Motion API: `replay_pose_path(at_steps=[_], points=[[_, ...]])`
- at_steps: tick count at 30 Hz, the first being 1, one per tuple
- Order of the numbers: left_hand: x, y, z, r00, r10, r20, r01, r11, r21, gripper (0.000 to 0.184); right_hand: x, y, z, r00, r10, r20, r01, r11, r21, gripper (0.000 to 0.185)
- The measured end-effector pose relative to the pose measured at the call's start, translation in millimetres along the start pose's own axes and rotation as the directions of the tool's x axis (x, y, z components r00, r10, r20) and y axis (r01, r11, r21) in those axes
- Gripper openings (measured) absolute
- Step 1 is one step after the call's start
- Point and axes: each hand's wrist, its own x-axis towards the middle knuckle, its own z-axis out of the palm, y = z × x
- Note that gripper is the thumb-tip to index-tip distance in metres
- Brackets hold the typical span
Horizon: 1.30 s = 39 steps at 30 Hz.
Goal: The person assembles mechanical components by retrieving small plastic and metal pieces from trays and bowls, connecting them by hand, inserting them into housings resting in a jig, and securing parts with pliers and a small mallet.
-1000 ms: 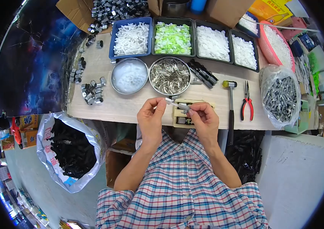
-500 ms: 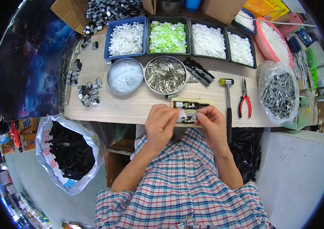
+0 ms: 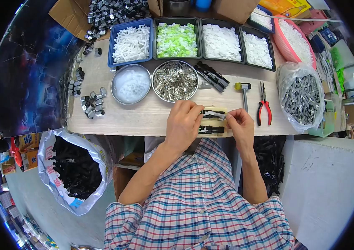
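On the table's front edge lies a cream fixture [image 3: 207,122] bearing two dark rows of black plastic parts [image 3: 211,129]. My left hand [image 3: 182,127] covers its left end, fingers bent and pressed together at the upper row; whatever they grip is hidden. At the right end of that row, my right hand [image 3: 242,126] pinches a small grey strip-like piece [image 3: 220,115] between thumb and forefinger. The piece lies along the upper black part. Beyond my left hand stands a round metal bowl of small shiny metal pieces [image 3: 175,81].
Behind are trays of white pieces [image 3: 132,43] and green pieces [image 3: 177,40]. A bowl with whitish contents [image 3: 131,84] stands left. On the right lie a hammer [image 3: 244,93], red-handled pliers [image 3: 264,106] and a bag of grey parts [image 3: 301,98]. Black parts fill a sack [image 3: 77,166] below.
Both hands have come down from above the fixture onto its upper row and moved slightly apart. The light piece held between them is now lower, and the hammer's handle is mostly hidden by my right hand.
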Motion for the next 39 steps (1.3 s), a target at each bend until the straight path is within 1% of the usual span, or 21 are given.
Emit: replay_pose_path(at_steps=[5, 8, 11, 14, 15, 17, 20, 23, 26, 29, 32, 35, 38, 39], points=[[10, 0, 6, 0.995, 0.038, 0.097, -0.04, 0.999, 0.021, 0.02, 7, -1, -4, 0.998, 0.042, 0.039, -0.041, 0.999, -0.023, 0.01], [14, -2, 13, 0.988, 0.098, 0.118, -0.1, 0.995, 0.017, 0.016, 8, -6, -3, 0.996, 0.073, 0.058, -0.068, 0.993, -0.097, 0.012], [14, -8, 24, 0.98, 0.142, 0.139, -0.152, 0.987, 0.06, 0.014, 10, -5, 0, 0.998, 0.035, 0.059, -0.027, 0.99, -0.139, 0.011], [17, -6, 27, 0.967, 0.198, 0.158, -0.218, 0.969, 0.117, 0.008, 12, -4, -1, 0.995, -0.047, 0.088, 0.067, 0.97, -0.236, 0.011], [17, -4, 28, 0.967, 0.2, 0.16, -0.222, 0.966, 0.133, 0.009, 11, -4, 0, 0.984, -0.166, 0.072, 0.179, 0.941, -0.287, 0.011], [18, -1, 28, 0.966, 0.204, 0.162, -0.23, 0.959, 0.168, 0.009, 7, -5, 5, 0.916, -0.397, 0.064, 0.389, 0.834, -0.391, 0.012], [17, 1, 28, 0.965, 0.197, 0.172, -0.227, 0.958, 0.177, 0.008, 0, -8, 12, 0.904, -0.419, 0.087, 0.417, 0.814, -0.405, 0.015], [16, 1, 30, 0.968, 0.192, 0.161, -0.219, 0.961, 0.169, 0.007, 4, 5, 13, 0.895, -0.438, 0.079, 0.429, 0.802, -0.415, 0.016], [16, 0, 29, 0.969, 0.178, 0.173, -0.207, 0.964, 0.168, 0.007, -1, 11, 13, 0.903, -0.421, 0.082, 0.419, 0.824, -0.381, 0.018], [17, 1, 30, 0.969, 0.166, 0.183, -0.199, 0.963, 0.182, 0.008, 4, 22, 10, 0.89, -0.446, 0.094, 0.448, 0.82, -0.356, 0.02], [18, 0, 29, 0.966, 0.152, 0.207, -0.19, 0.966, 0.176, 0.009, 6, 19, 9, 0.886, -0.446, 0.123, 0.46, 0.821, -0.337, 0.017], [18, -4, 26, 0.964, 0.158, 0.212, -0.193, 0.969, 0.156, 0.01, 14, 9, -1, 0.927, -0.326, 0.186, 0.366, 0.896, -0.251, 0.014], [18, -9, 25, 0.963, 0.185, 0.195, -0.212, 0.969, 0.126, 0.006, 27, 6, -11, 0.966, -0.118, 0.228, 0.126, 0.992, -0.019, 0.014], [20, -9, 23, 0.973, 0.169, 0.16, -0.185, 0.978, 0.091, 0.006, 34, 1, -11, 0.95, -0.194, 0.243, 0.244, 0.95, -0.197, 0.017]])
